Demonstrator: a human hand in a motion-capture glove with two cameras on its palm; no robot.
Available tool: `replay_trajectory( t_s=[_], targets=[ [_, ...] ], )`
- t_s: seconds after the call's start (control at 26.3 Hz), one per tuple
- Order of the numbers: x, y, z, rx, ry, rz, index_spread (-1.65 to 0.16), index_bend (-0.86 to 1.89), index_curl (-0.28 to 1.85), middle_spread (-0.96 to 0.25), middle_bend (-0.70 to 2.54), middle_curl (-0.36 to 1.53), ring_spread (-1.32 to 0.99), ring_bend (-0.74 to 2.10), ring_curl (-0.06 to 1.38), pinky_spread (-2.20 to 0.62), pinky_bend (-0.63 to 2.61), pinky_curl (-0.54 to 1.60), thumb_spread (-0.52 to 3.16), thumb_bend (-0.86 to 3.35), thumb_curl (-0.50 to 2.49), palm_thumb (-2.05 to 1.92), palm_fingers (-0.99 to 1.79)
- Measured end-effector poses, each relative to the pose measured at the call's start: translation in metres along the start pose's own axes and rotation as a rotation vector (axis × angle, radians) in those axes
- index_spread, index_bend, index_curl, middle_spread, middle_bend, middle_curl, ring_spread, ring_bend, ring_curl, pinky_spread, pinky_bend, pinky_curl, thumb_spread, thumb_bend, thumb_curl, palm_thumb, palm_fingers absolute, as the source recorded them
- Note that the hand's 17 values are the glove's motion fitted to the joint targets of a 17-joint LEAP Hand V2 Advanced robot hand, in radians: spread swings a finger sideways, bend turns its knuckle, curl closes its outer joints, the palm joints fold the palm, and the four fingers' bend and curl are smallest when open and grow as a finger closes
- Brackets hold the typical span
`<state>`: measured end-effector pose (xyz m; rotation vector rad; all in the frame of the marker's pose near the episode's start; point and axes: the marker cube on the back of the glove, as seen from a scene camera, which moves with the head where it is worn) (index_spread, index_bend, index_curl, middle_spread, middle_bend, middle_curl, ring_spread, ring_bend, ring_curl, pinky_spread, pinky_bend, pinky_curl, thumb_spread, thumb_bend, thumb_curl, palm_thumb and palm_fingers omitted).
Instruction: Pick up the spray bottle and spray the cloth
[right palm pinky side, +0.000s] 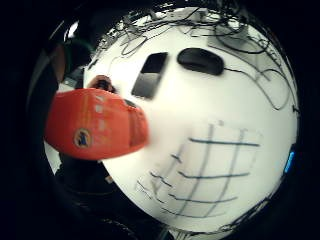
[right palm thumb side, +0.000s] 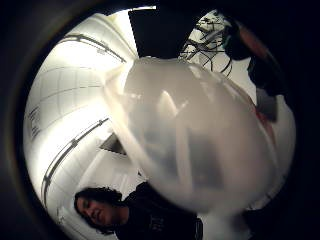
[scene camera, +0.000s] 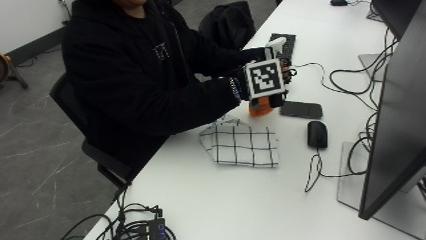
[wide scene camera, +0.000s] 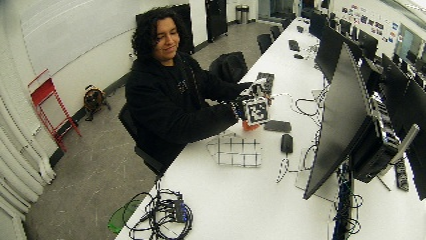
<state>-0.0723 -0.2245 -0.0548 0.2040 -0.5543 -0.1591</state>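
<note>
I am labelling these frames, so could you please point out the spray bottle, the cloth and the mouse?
spray bottle (scene camera: 261, 108): outside view, on its orange base below the hand.
cloth (scene camera: 241, 145): outside view, middle of the checked fabric.
mouse (scene camera: 317, 134): outside view, top of its black shell.

The person wears a black hooded sweatshirt (scene camera: 133, 75) with long sleeves and a small pale print on the chest. The right grip (scene camera: 256, 82) is covered by a black glove, and a patterned band shows at its cuff.
</note>
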Motion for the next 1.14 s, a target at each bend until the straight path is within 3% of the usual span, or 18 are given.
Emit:
replay_trajectory(
  t_s=[0.15, 0.42, 0.68, 0.84, 1.14],
  targets=[
    [0.005, 0.023, -0.023, 0.038, 0.281, 0.035, -0.34, 0.05, 0.45, -0.15, 0.33, 0.45, -0.16, 0.57, 0.44, 0.02, 0.41, 0.40, 0.77, -0.06, 0.71, 0.70, 0.53],
    [-0.007, 0.074, -0.038, -0.068, 0.570, 0.084, -0.38, 0.10, 0.36, -0.13, 0.22, 0.40, -0.14, 0.47, 0.39, 0.13, 0.42, 0.38, 0.93, -0.06, 0.61, 0.57, 0.34],
    [-0.019, 0.119, -0.042, -0.155, 0.702, 0.074, -0.40, 0.11, 0.32, -0.12, 0.19, 0.38, -0.13, 0.43, 0.35, 0.18, 0.41, 0.36, 1.00, -0.07, 0.51, 0.45, 0.29],
    [-0.015, 0.120, -0.041, -0.113, 0.762, 0.096, -0.40, 0.12, 0.30, -0.13, 0.19, 0.37, -0.12, 0.42, 0.34, 0.18, 0.41, 0.36, 1.03, -0.04, 0.48, 0.42, 0.29],
    [-0.013, 0.166, -0.030, -0.154, 0.733, 0.091, -0.41, 0.17, 0.30, -0.12, 0.18, 0.36, -0.13, 0.39, 0.33, 0.19, 0.38, 0.35, 1.10, -0.01, 0.44, 0.48, 0.32]
  ],
)
